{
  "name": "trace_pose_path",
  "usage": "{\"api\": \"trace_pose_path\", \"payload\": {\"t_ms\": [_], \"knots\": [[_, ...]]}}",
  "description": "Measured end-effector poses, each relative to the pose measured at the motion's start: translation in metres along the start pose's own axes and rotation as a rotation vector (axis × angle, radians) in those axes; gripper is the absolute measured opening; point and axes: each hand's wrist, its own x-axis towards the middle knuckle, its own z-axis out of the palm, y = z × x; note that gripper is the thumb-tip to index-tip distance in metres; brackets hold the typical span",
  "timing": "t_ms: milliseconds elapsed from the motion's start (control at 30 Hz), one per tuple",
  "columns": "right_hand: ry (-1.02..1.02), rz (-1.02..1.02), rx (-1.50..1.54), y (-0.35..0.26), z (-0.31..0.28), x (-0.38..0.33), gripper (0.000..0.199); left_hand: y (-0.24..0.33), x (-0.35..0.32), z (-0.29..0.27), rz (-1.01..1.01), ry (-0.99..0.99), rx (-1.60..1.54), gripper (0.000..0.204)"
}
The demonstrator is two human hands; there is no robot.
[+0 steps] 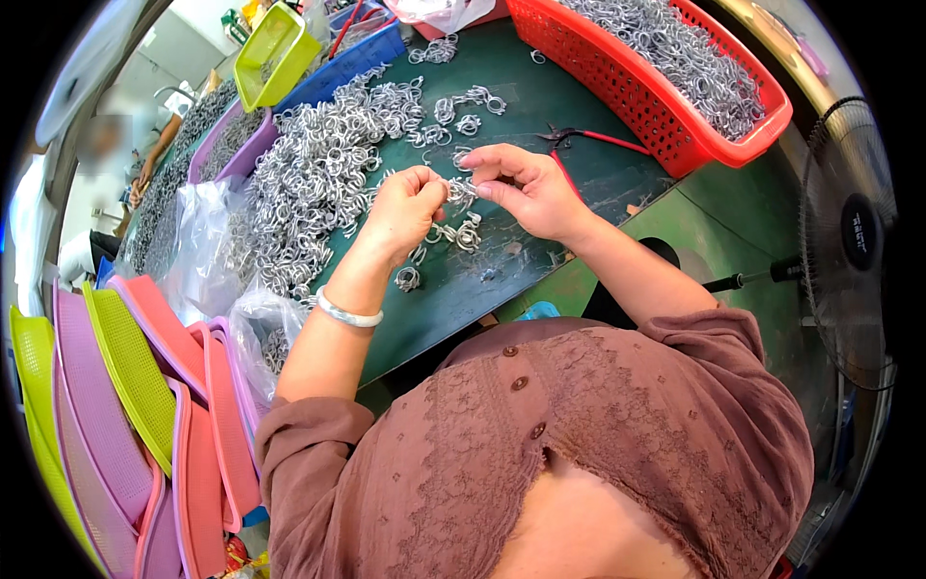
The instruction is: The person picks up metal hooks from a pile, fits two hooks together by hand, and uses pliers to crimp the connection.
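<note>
Small silver metal ring clamps with protruding ends lie on a dark green tabletop (424, 318). My left hand (405, 207) is closed in a pinch, its thumb pressed against the curled index finger, at a metal ring clamp (463, 193). From the other side my right hand (529, 193) bends its thumb and fingers around the same spot; its fingertips partly cover the metal. Exactly where each finger grips is hard to see. Just below the hands are a few loose clamps (467, 234), and a large heap of clamps (313, 164) spreads to the left.
Red-handled pliers (608, 140) lie right of my right hand. A red perforated basket (637, 106) full of clamps stands at the far right. Stacked colored baskets (125, 367) and plastic bags (198, 241) are at left, a black fan (854, 236) at right. Another person's hand (140, 183) shows far left.
</note>
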Motion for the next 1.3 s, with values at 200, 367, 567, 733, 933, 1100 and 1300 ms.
{"api": "trace_pose_path", "payload": {"t_ms": [200,367,567,733,933,1100,1300], "knots": [[0.011,0.248,0.153,0.009,-0.014,-0.001,0.027,-0.002,0.01,0.022,0.096,-0.06,-0.067,0.013],[-0.034,0.391,0.083,0.008,-0.03,0.001,0.027,-0.004,0.016,0.037,0.106,-0.089,-0.083,0.013],[0.088,0.12,0.063,0.019,-0.029,-0.01,0.023,-0.007,0.026,0.045,-0.006,0.004,-0.128,0.01],[0.077,0.042,0.062,0.032,-0.029,-0.023,0.023,-0.016,0.035,0.045,-0.008,0.027,0.123,0.009],[0.007,0.343,0.084,0.025,-0.042,-0.019,0.029,-0.015,0.03,0.055,0.009,-0.036,-0.04,0.01],[-0.056,0.248,0.007,0.022,-0.043,-0.016,0.03,-0.026,0.032,0.051,0.16,0.061,0.211,0.015],[0.023,0.09,0.175,0.006,-0.04,-0.015,0.025,-0.03,0.031,0.043,0.235,0.135,0.23,0.012]]}}
